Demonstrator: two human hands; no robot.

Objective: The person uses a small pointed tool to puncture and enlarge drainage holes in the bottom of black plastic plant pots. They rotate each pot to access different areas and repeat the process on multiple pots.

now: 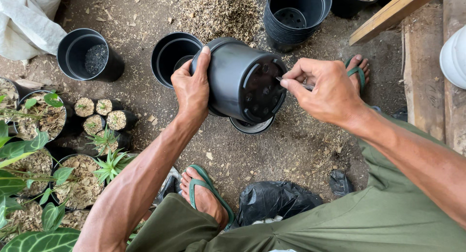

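Potted seedlings (43,113) crowd the left. The left hand (191,89) clasps a light, stiff black plastic pot (240,80) by its wall, tipped sideways above the dirt. The right hand (325,89) pinches a thin metal tool (298,83) against the pot's holed base. Stacked empty pots (293,12) stand behind.

a: how's the light?
b: soft, even daylight, brighter at top right; faint shadows under the black pot (242,80).
a: sharpness?
b: crisp centre, leaves (29,184) at lower left slightly soft, mild wide-angle stretch at edges.
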